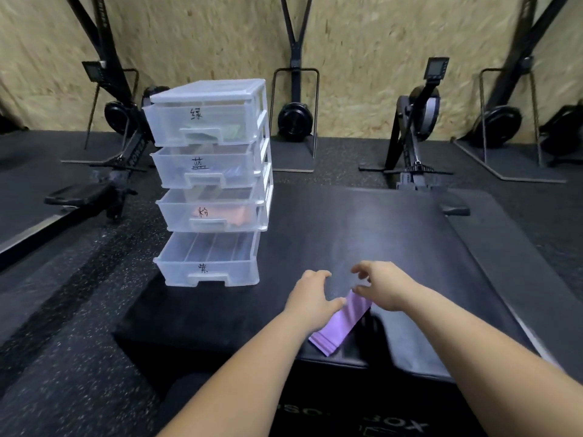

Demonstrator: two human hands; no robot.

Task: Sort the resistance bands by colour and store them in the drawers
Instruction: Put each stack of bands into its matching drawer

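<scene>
Fingers (328, 302) touch purple band (339, 323) near box edge (331, 362)

We see a drawer unit (209, 181) standing on the far-left part of a padded box (362, 234), its four drawers stacked one above another; the bottom drawer (208, 263) is pulled out toward us. Near the box's front edge, right of the unit, lies a band (340, 323). Our left hand (310, 298) sits at its left side, our right hand (385, 288) just beyond its far end. Behind the box, rowing machines (416, 130) stand against the wall (362, 42).
</scene>
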